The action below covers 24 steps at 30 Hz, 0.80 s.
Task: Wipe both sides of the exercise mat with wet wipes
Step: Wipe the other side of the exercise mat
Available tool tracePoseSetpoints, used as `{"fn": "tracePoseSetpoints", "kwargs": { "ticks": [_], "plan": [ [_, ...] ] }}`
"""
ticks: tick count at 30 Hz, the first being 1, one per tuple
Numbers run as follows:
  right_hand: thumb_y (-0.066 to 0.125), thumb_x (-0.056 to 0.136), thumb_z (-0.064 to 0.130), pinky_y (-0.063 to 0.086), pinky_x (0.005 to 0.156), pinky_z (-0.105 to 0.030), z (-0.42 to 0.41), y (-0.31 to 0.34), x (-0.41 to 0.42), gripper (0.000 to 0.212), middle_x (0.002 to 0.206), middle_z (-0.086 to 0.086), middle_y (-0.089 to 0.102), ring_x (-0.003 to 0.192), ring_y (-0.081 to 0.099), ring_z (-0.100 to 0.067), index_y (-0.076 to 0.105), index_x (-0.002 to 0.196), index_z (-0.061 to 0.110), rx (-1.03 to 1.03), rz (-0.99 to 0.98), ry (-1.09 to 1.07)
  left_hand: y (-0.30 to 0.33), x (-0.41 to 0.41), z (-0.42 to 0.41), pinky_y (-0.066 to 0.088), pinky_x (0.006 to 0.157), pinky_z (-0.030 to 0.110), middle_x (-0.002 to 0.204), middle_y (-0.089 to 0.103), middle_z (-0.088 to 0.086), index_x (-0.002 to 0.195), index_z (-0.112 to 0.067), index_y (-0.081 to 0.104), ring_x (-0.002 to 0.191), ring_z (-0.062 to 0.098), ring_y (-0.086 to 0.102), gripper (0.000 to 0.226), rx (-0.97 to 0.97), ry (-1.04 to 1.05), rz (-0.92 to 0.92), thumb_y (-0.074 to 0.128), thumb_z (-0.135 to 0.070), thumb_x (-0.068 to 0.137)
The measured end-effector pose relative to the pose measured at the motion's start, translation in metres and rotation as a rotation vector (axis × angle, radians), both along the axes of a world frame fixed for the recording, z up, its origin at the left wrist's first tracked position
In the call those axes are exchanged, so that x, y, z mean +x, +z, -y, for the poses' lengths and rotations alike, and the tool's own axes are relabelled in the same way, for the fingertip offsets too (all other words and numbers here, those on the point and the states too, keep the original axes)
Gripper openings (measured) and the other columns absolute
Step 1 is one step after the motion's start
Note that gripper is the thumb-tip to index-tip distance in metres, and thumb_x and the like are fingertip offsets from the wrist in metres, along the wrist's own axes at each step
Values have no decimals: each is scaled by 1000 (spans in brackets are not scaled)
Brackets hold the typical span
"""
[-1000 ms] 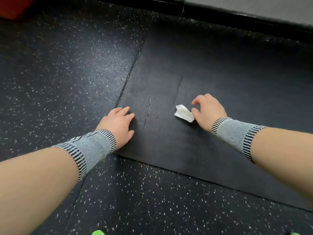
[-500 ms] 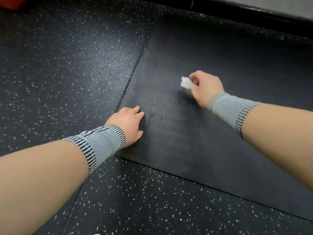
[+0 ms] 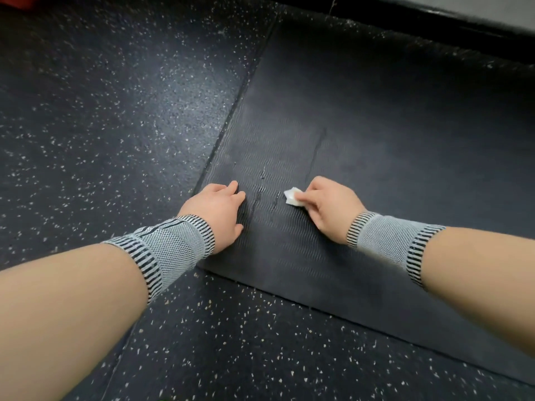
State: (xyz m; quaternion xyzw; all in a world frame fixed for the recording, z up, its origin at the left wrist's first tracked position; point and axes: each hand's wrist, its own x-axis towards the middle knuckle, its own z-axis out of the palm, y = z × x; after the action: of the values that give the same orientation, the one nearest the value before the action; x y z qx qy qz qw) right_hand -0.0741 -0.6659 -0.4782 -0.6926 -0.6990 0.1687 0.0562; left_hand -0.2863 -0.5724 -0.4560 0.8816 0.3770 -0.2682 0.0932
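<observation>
Under the head camera, near corner of the black ribbed foam exercise mat (image 3: 362,111), flat on speckled rubber floor (image 3: 101,96). Right hand (image 3: 330,208): fingers pinching a small folded white wet wipe (image 3: 292,196), pressed to the mat. Left hand (image 3: 217,212): flat, fingers straight, beside the wipe, pinning the mat's edge. Step: wiping upper side. Next, likely: strokes away from the grip; flipping not yet done.

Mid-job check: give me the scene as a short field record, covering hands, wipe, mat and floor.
left hand: fingers flat, pressing on the mat near its left edge
right hand: pinches the wet wipe
wet wipe: white, crumpled, against the mat
exercise mat: dark, ribbed, lying flat, with thin creases between the hands
floor: dark speckled rubber
wristbands: grey striped, one on each wrist
</observation>
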Motion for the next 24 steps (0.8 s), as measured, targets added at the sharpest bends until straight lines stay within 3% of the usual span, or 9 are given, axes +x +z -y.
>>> {"fn": "tracePoseSetpoints", "kwargs": {
  "ticks": [3,7,9,11,14,16,20,22,24],
  "plan": [
    [53,91,16,47,76,-38,10,13,6,25,102,-9,59,92,57,-31,68,111,16,-25,-54,156,-1,-2,0,32,116,41,163,12,-4,154,-22,21,147,21,18,70,-9,19,30,51,-47,96],
    [46,92,16,42,77,-37,-1,9,29,28,106,-12,54,99,52,-33,62,116,14,34,178,-271,-1,-14,3,25,119,40,163,12,-4,154,-24,24,148,20,16,66,-9,48,74,50,-46,97],
    [45,92,14,40,69,-35,11,2,17,27,102,-14,51,93,53,-35,60,114,11,7,217,-312,0,-19,6,24,119,39,163,12,-4,154,-25,25,148,20,15,65,-5,61,77,50,-46,97],
    [51,88,10,35,64,-33,29,-4,-6,24,96,-15,53,85,54,-36,63,109,12,30,133,-193,1,-24,6,25,119,39,163,12,-4,154,-25,26,147,20,15,65,4,69,71,50,-46,97],
    [67,76,4,45,56,-31,46,7,-29,14,78,-9,56,68,59,-33,65,85,14,12,-83,164,2,-29,6,27,118,41,163,14,-3,153,-25,27,147,22,16,64,9,84,67,50,-46,97],
    [72,71,2,48,55,-29,30,12,-20,21,77,-9,57,65,60,-30,68,86,17,25,-30,255,2,-32,6,27,118,42,162,15,-2,153,-24,28,147,23,18,65,13,87,68,51,-47,96],
    [48,92,17,43,76,-33,-4,8,0,27,106,-12,54,97,55,-32,63,114,13,26,178,-310,3,-37,8,28,117,43,162,16,-3,153,-25,28,146,22,18,65,6,75,48,51,-48,96],
    [47,91,14,41,76,-33,5,4,-21,29,109,-13,53,99,54,-34,61,117,12,-18,146,-197,4,-37,8,29,117,42,162,17,-4,153,-26,28,146,22,18,65,5,68,38,51,-48,96],
    [50,90,12,45,76,-34,23,1,-49,22,102,-12,56,93,55,-34,64,106,13,8,21,46,4,-37,6,29,117,42,162,18,-4,152,-26,29,146,22,19,65,2,67,39,51,-49,96]
  ]
}}
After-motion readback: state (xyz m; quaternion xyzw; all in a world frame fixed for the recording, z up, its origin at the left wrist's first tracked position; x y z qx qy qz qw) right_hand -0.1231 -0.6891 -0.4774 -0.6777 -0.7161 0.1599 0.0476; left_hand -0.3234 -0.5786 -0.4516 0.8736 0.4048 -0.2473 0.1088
